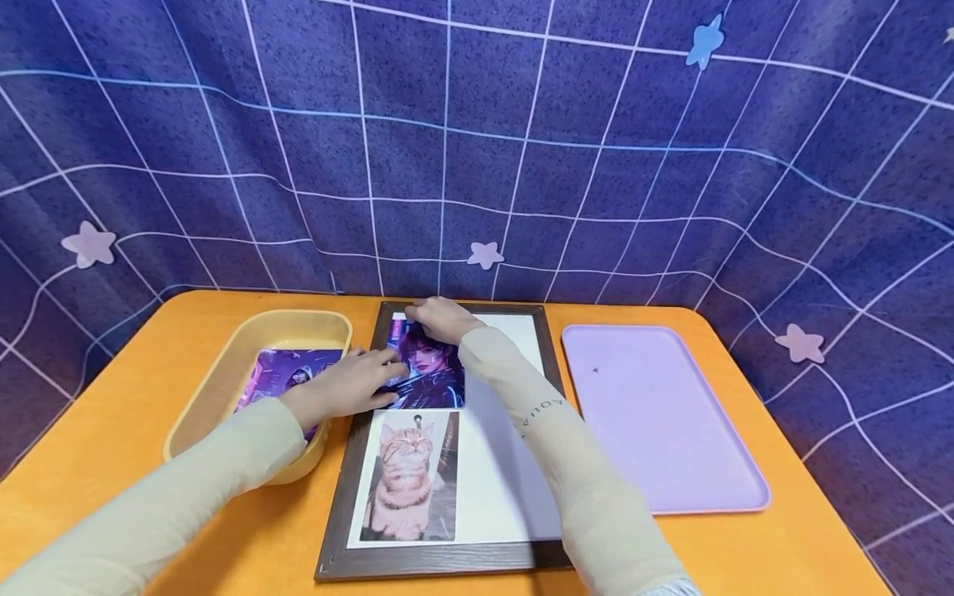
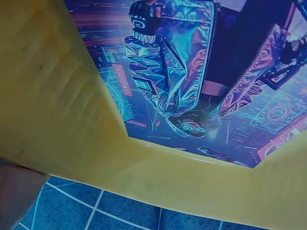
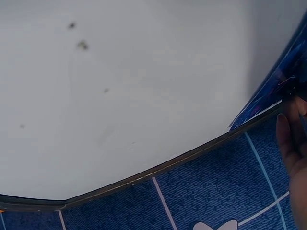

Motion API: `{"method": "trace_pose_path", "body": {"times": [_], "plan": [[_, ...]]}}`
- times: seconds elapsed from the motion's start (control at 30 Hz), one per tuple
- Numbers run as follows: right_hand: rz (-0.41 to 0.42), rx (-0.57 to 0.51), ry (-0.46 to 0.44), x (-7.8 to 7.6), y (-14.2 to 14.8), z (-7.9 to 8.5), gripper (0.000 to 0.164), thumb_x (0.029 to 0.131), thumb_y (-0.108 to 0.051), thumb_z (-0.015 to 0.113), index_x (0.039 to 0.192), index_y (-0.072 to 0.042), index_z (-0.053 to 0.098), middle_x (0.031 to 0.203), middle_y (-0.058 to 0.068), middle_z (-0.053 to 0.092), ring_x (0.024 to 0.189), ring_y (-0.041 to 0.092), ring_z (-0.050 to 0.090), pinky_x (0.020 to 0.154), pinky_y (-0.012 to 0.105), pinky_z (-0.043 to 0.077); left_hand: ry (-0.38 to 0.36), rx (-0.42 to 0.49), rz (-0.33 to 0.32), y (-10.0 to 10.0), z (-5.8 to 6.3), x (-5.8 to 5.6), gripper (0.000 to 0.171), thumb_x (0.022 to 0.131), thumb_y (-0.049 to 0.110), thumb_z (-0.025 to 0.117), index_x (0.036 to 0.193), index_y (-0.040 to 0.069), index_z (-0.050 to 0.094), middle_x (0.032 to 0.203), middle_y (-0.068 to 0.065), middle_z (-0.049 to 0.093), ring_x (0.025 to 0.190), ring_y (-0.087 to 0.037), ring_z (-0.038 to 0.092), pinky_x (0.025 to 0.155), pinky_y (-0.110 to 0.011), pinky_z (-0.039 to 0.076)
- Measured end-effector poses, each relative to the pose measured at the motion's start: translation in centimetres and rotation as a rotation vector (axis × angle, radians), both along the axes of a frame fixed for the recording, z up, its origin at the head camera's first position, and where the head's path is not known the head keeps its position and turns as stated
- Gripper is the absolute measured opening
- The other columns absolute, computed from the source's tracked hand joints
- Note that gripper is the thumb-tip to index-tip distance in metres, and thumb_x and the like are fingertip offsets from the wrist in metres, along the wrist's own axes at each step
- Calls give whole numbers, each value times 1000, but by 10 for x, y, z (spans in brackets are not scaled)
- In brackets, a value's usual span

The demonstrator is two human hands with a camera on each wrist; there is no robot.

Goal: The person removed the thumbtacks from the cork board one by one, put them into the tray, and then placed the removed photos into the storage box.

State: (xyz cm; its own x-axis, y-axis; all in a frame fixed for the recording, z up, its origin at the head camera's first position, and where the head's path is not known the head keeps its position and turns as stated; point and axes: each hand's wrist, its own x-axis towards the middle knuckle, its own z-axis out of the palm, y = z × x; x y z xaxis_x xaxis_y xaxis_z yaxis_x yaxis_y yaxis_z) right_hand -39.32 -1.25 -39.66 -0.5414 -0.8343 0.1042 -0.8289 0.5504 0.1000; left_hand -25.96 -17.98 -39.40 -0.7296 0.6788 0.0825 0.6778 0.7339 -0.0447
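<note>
A glossy print of a neon-lit figure lies in the upper left of a dark wooden frame with a white panel. My left hand spreads its fingers over the print's left edge, with the forearm above the tub. My right hand touches the print's top edge, by the frame's top rail; how its fingers meet the print I cannot tell. The right wrist view shows the print's corner beside that hand. Directly below the neon print lies a print of an orange tabby cat.
Left of the frame stands a yellow tub holding another neon print. A shallow lilac tray lies to the right. All rest on an orange table; a blue gridded curtain with stars hangs behind.
</note>
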Motion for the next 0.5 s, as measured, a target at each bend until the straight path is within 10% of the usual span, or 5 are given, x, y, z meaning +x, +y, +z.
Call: {"method": "trace_pose_path", "body": {"times": [0.5], "plan": [[-4, -24, -17, -1, -1, -1, 23, 86, 0, 51, 105, -11, 59, 105, 2, 66, 93, 17, 64, 83, 26, 49, 37, 1, -18, -1, 0, 1, 33, 83, 30, 66, 110, 12, 59, 109, -11, 57, 94, -28, 60, 78, -50, 45]]}}
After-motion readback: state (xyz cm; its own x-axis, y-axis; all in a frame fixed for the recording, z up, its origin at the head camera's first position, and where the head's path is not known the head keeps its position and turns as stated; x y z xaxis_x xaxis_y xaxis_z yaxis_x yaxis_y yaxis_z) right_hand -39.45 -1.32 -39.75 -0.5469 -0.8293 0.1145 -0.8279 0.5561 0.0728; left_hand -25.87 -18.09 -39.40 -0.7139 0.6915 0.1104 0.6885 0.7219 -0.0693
